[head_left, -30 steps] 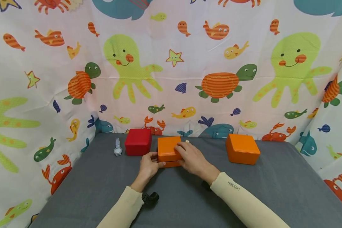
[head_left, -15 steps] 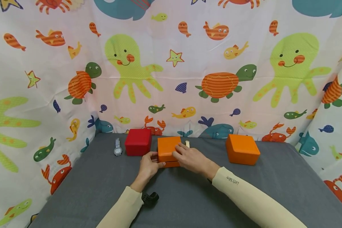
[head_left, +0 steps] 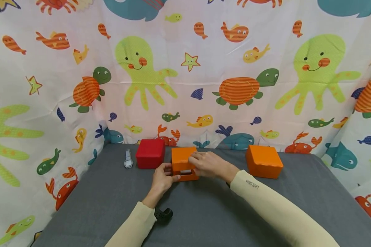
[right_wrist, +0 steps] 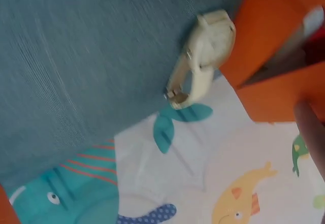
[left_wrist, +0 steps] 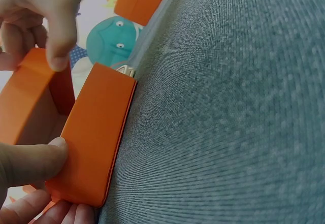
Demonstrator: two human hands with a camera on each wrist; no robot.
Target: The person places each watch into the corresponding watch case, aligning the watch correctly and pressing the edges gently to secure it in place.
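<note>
The middle orange box (head_left: 183, 157) stands partly open, its lid raised at the front, with something pale showing in the gap. My left hand (head_left: 161, 180) grips the lower part (left_wrist: 96, 137) at the front left corner, thumb on the front face and fingers round the side. The lid (left_wrist: 20, 102) is held at its front right edge by my right hand (head_left: 211, 164), thumb at the rim. On the cloth beside the box lies a cream wristwatch (right_wrist: 210, 43), hidden behind the right hand in the head view.
A red box (head_left: 150, 154) is just left of the orange one, with a silver-grey watch (head_left: 128, 159) beyond it. Another orange box (head_left: 263, 162) sits to the right. A grey cloth (head_left: 126, 206) covers the table. The printed curtain (head_left: 179, 79) rises behind.
The lid has swung upward in my right hand, opening a gap at the front. My left hand has kept its place. The cream watch is now hidden in the head view.
</note>
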